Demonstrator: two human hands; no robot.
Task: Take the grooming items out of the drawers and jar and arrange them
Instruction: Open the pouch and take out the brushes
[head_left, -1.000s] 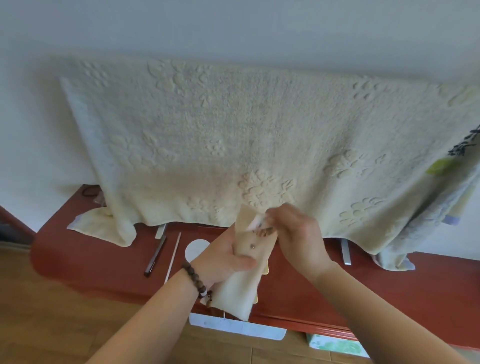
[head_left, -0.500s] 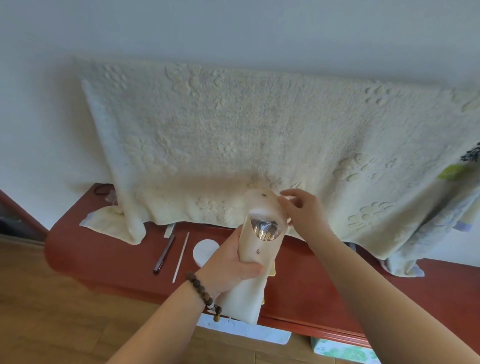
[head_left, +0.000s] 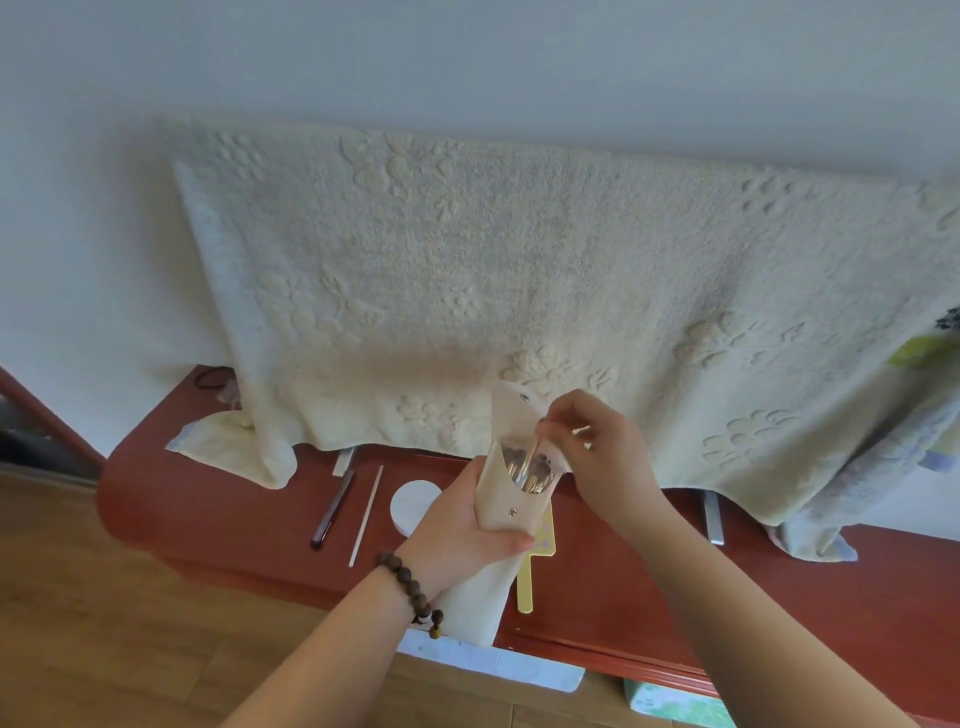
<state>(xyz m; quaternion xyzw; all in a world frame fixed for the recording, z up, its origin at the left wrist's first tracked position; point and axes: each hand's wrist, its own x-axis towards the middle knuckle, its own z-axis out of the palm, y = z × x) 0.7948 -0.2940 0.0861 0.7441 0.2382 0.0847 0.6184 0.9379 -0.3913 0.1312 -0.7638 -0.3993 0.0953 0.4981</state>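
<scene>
- pouch (head_left: 511, 506), a cream one with a snap, is held upright above the red cabinet top (head_left: 675, 597), its flap (head_left: 511, 402) folded back and its mouth open toward the camera.
- left hand (head_left: 457, 535) wraps round the lower half of the pouch, thumb across the front just under the snap; a bead bracelet (head_left: 408, 584) sits on that wrist.
- right hand (head_left: 602, 457) reaches over the open mouth, its thumb and fingers pinching the top of a thin metal tool (head_left: 532, 460) that stands partly inside the pouch.
- more metal tools (head_left: 522, 470) show as a shiny cluster inside the mouth; which kinds they are is too small to tell.
- on the cabinet top, left of the pouch, lie a dark pen-like stick (head_left: 333, 506), a thin white stick (head_left: 366, 514) beside it, and a round white disc (head_left: 413, 506) partly hidden by the left hand.
- a yellow flat piece with a handle (head_left: 527, 582) lies just behind and below the pouch, partly hidden by it.
- a cream towel with raised flower patterns (head_left: 519, 286) hangs against the wall, its lower edge draped onto the cabinet top.
- a white flat item (head_left: 498, 665) juts out below the cabinet's front edge, over the wooden floor (head_left: 130, 623).
</scene>
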